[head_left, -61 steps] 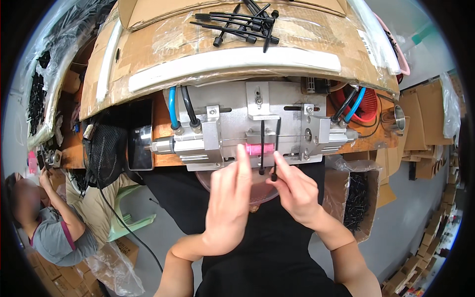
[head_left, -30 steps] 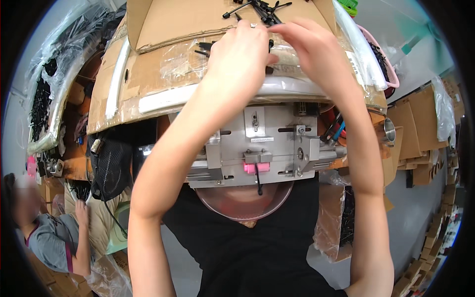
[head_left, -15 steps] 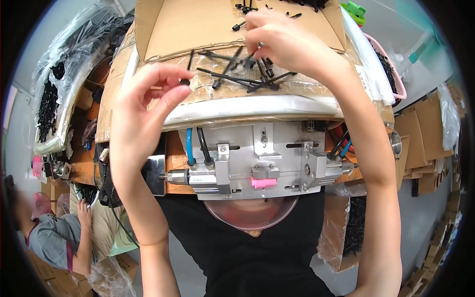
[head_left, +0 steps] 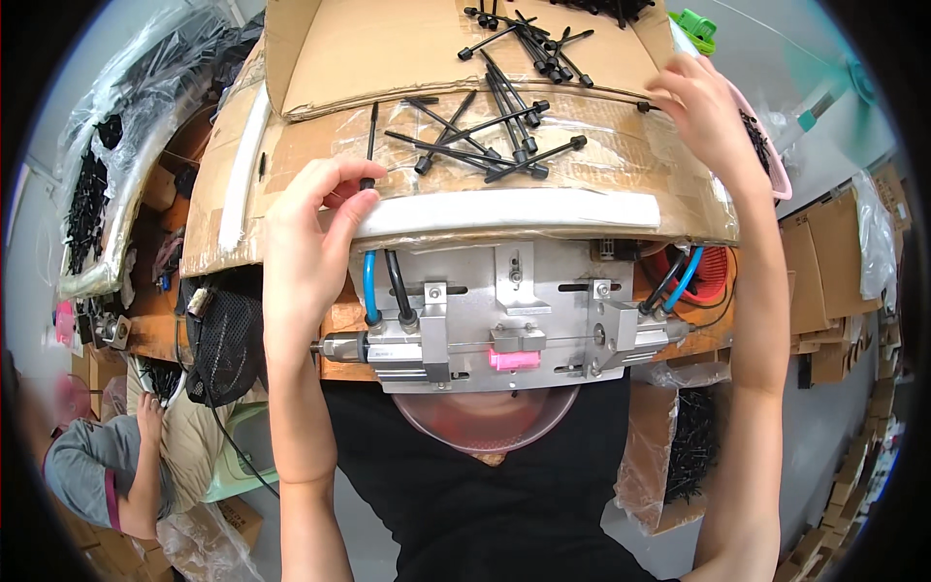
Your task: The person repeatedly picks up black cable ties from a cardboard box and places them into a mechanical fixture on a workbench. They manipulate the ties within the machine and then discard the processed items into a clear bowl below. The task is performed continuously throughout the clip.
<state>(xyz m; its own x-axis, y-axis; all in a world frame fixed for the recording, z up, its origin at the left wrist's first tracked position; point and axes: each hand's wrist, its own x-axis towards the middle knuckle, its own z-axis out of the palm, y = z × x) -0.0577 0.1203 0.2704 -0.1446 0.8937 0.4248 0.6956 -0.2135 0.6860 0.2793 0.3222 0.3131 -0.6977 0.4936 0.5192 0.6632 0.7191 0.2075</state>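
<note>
Pinching a black cable tie (head_left: 371,145), left hand (head_left: 308,242) rests on brown cardboard box (head_left: 407,58); right hand (head_left: 703,112) spread

A plain black top is worn over the torso. Both forearms are left bare, with no sleeves seen on them. No rings, watch or gloves are worn on the left hand (head_left: 312,238) or the right hand (head_left: 710,112).
</note>
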